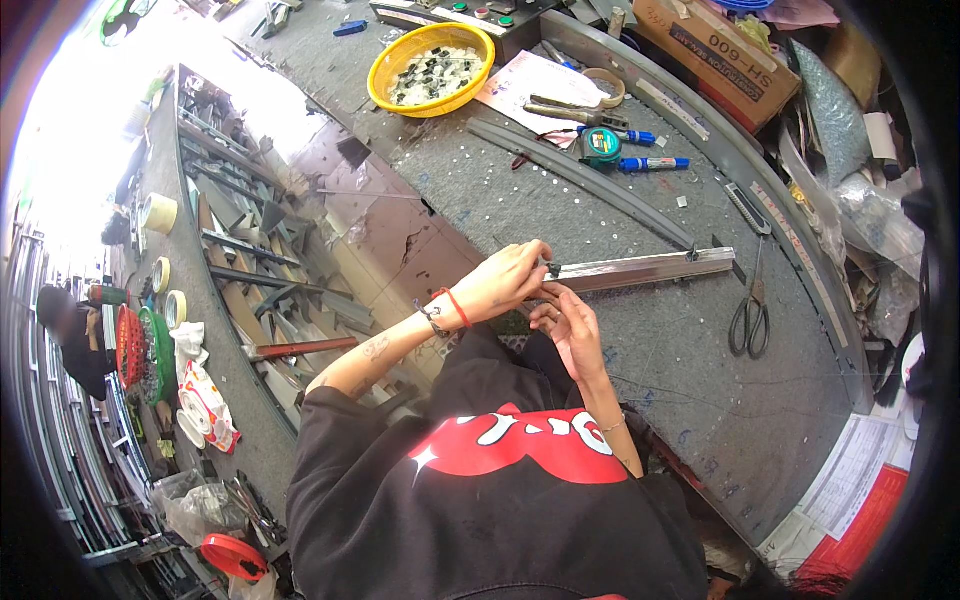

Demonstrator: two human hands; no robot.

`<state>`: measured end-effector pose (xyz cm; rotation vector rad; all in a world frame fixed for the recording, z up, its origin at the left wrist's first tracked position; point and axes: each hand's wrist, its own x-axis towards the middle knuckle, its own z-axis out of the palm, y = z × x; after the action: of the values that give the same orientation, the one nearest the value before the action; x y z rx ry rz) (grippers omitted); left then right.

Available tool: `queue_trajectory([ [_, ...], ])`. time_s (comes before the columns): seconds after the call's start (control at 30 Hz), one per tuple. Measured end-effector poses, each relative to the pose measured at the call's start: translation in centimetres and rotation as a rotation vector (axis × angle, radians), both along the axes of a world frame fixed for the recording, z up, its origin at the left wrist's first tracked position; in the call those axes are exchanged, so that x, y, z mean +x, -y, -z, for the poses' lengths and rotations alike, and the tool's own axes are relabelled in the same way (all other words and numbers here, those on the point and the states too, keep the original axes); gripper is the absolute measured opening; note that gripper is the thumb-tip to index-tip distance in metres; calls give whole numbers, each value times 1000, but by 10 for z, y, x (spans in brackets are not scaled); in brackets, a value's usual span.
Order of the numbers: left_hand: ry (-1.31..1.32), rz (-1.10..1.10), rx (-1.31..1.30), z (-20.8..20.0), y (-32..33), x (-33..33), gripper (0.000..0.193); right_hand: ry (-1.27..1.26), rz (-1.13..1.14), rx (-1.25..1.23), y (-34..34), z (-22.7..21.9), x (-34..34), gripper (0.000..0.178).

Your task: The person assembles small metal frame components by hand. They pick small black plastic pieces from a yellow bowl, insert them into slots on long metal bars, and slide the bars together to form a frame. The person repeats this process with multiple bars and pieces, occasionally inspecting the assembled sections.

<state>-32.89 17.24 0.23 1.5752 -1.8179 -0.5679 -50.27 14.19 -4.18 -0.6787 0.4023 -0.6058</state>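
Note:
A silvery metal profile (650, 270) lies on the grey work surface in front of me, its near end between my hands. My left hand (508, 278), with a red string and a dark band at the wrist, is closed at that end, its fingertips on a small black piece (553, 270). My right hand (573, 328) is just below, palm partly turned up, with thumb and fingertips closed around the tip of the profile. The fingers partly hide the contact. Another small black piece (691, 255) sits on the profile near its far end.
A grey strip (590, 180) lies beyond the profile. Scissors (750, 318), a utility knife (748, 208), a tape measure (601, 147) and blue markers (654, 164) lie to the right. A yellow basket (488, 75) of small parts stands farther off. Metal offcuts (250, 220) fill the left.

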Motion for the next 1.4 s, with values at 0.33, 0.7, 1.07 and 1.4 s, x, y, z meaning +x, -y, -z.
queue_trajectory([
  [0.33,-60,-78,68,-10,2,-2,17,15,39,56,6,0,4,44],
  [0.7,79,45,-12,-15,3,-5,18,-112,119,-14,12,-1,7,30],
  [1.07,112,274,197,-3,7,0,23,-273,118,5,6,-4,4,29],
  [1.4,108,302,123,2,6,-3,18,-226,181,46,0,-4,12,31],
])
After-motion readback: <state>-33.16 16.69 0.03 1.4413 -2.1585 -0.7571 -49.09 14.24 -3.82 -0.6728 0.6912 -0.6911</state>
